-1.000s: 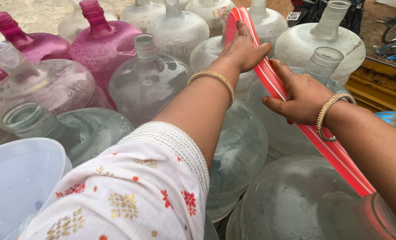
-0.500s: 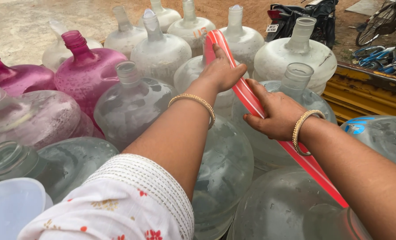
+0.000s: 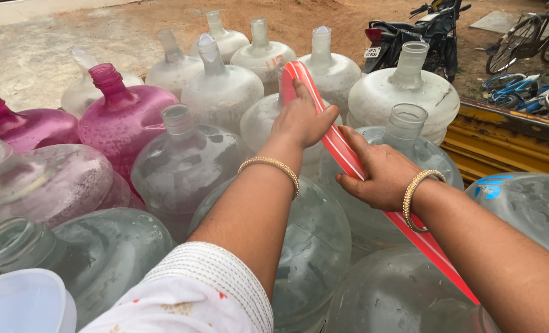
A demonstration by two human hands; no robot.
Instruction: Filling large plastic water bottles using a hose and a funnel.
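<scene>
Yellow metal side rail (image 3: pixel 508 139) of a vehicle bed, at right, scuffed; the bed floor itself is hidden under its load. Load: large water jugs packed tight, touching one another. Clear jugs (image 3: pixel 188 166) with open necks, nearest the camera. Pink jugs (image 3: pixel 123 114), left. Cloudy white jugs (image 3: pixel 404 92), far rows, upright. Red hose (image 3: pixel 348 160) lies slantwise across the clear jugs' shoulders.
</scene>
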